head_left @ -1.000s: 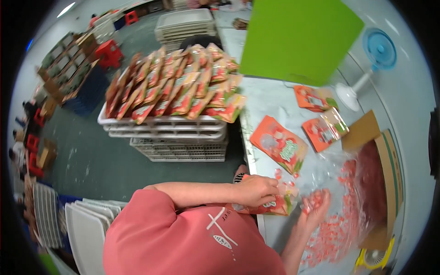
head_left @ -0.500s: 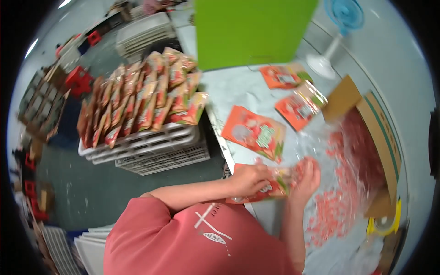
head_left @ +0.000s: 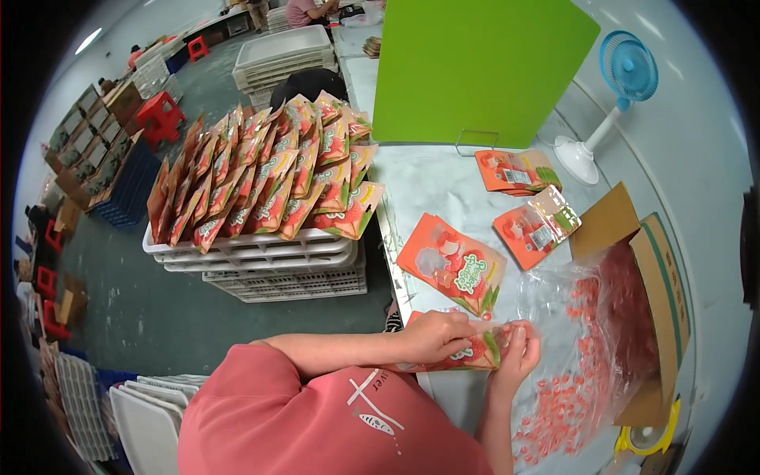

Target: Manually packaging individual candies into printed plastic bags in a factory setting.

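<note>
A red-orange printed pouch (head_left: 475, 353) lies on its side at the near edge of the table, in front of my body. My left hand (head_left: 438, 336) is closed over its upper edge, fingers bent down onto it. At the pouch's right end my right hand (head_left: 518, 355) grips the edge, thumb and fingers together; whether anything else is in that palm is hidden. Just beyond lies a stack of flat pouches (head_left: 453, 265). Small red-and-white wrapped pieces (head_left: 558, 412) are strewn on the table right of my right hand, partly on clear plastic.
Left stands a white crate (head_left: 261, 252) packed with upright pouches (head_left: 269, 186). An open cardboard box (head_left: 665, 309) lined with plastic sits right. Further back are more pouches (head_left: 534, 229), a green board (head_left: 483, 71) and a blue-and-white fan (head_left: 625, 67). A yellow tape dispenser (head_left: 669, 427) is near right.
The view has shifted, so the scene sits lower and farther right. My right hand has come in against the pouch's right end; it was blurred and slightly raised before. My left hand stays on the pouch.
</note>
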`<state>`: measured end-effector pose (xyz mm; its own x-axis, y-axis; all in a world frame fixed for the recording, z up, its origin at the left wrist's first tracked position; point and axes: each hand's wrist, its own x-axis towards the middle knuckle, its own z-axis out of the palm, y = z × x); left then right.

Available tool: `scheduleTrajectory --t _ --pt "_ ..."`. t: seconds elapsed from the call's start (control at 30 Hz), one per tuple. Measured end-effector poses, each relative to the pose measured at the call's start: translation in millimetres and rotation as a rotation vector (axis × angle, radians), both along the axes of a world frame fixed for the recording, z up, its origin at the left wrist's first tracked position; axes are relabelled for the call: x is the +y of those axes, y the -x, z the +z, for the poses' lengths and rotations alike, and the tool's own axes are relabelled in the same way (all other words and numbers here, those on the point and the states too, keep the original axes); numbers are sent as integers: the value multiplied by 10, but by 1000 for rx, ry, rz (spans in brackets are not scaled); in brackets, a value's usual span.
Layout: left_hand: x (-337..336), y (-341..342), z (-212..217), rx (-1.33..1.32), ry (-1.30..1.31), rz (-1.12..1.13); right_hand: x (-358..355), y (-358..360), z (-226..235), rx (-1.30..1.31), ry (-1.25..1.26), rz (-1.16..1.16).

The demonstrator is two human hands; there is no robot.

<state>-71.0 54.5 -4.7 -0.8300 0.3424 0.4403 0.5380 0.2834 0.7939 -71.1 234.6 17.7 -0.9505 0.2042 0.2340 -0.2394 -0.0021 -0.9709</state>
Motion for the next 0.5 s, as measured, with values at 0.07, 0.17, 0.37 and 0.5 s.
scheduleTrajectory --t 0.07,0.17,0.37,0.5 --pt "2 -5 -22 -27 -12 -1 -25 -27 -8 17 42 16" --pt "9 -37 -77 -23 -35 17 -17 -61 -42 67 65 34" --pt "18 -72 -55 -57 -29 -19 79 -155 35 259 -230 83" --pt "5 -31 31 -76 5 -39 66 -198 -14 80 -115 49"
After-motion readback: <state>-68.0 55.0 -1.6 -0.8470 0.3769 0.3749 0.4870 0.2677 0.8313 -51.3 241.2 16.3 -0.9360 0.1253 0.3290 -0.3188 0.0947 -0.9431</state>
